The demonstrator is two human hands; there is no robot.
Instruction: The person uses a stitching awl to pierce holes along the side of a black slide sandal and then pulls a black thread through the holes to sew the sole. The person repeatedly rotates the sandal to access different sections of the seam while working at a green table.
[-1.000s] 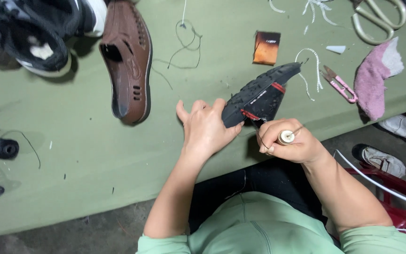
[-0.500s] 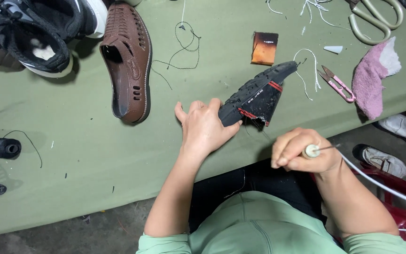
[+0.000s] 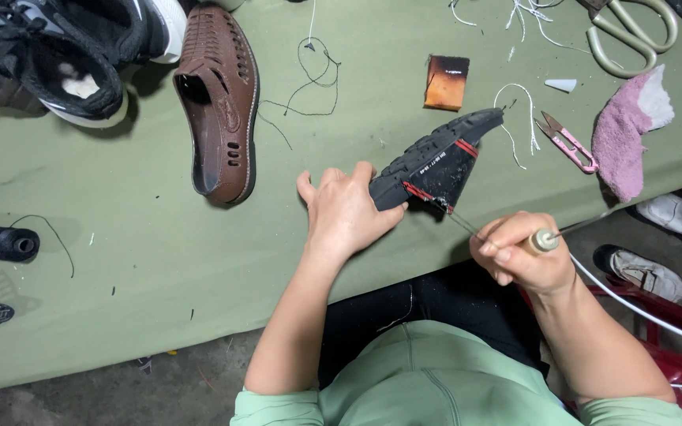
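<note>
On the near edge of the green table (image 3: pixel 120 260), right of centre: black shoe (image 3: pixel 440 162) with red trim, lying on its side, sole outward, heel end gripped by my left hand (image 3: pixel 345 213). My right hand (image 3: pixel 522 256) is clenched round a stitching awl (image 3: pixel 542 241), its thin shaft reaching to the shoe's near seam. Risk, as I judge it: the point could slip off the hard sole toward my left fingers, or the shoe could twist if my grip loosens. Right, far: pink thread snips (image 3: pixel 568 143), pink cloth (image 3: pixel 625 138), large scissors (image 3: pixel 633 35). Left, far: brown sandal (image 3: pixel 219 102), black sneaker (image 3: pixel 65 55).
</note>
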